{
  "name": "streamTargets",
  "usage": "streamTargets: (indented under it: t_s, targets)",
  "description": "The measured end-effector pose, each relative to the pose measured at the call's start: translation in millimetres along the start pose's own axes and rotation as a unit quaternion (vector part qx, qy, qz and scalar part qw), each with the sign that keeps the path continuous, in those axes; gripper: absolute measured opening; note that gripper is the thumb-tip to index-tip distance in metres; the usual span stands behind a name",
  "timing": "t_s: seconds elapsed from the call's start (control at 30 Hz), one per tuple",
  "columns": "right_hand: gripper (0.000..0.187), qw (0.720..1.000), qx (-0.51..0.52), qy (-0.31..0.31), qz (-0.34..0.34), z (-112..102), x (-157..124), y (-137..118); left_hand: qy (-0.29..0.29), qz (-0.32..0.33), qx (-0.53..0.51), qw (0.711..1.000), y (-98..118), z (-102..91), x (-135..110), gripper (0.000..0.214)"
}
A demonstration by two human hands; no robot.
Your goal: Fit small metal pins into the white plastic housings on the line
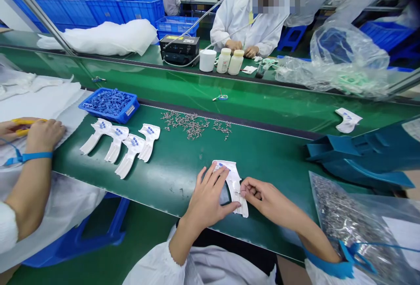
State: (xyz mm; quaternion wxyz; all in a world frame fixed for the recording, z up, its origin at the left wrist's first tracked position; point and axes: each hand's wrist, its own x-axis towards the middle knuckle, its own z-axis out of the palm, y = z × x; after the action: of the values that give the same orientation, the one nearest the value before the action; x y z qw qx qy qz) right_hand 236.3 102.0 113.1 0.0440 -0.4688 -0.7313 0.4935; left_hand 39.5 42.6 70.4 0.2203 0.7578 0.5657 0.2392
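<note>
A white curved plastic shell half [233, 181] with blue pieces in its wide end lies on the green bench. My left hand [208, 195] holds it down, fingertips on the wide end and thumb on the narrow end. At the shell's right edge, the fingers of my right hand [259, 195] are pinched together; whatever is between them is too small to make out. Farther back lie loose small metal parts [190, 124]. Several similar white shells [133, 147] with blue pieces rest to the left, beside a blue tray [126, 114] full of small blue parts.
At the left, a co-worker's hands [46, 134] hold a yellow-handled tool. A clear bag of metal parts [348, 215] and teal plastic bins [357, 154] occupy the right side. Another shell [348, 120] lies near the green divider [262, 106]. Across it sits another person [246, 18].
</note>
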Motion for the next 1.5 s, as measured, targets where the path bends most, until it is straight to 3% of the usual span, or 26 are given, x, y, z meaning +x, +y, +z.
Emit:
streamTargets:
  t_s: [0.77, 1.27, 1.4, 1.5]
  targets:
    - [0.019, 1.0, -0.011, -0.015, 0.021, 1.4, -1.4, 0.6, -0.02, -0.007, 0.011, 1.0, 0.6, -1.1, 1.2, 0.086]
    - [0.012, 0.997, 0.028, 0.042, 0.057, 8.7, 7.3, 9.5, -0.02, -0.008, 0.012, 1.0, 0.0, -0.5, 2.3, 0.087]
    - [0.02, 0.987, 0.14, 0.055, 0.061, 13.3, 5.5, 15.4, -0.016, -0.007, 0.007, 1.0, -0.9, -0.8, 1.2, 0.088]
    - [0.039, 0.955, 0.278, 0.051, 0.09, 16.8, 1.7, 16.5, -0.012, -0.007, -0.001, 1.0, -1.8, -1.4, -0.4, 0.089]
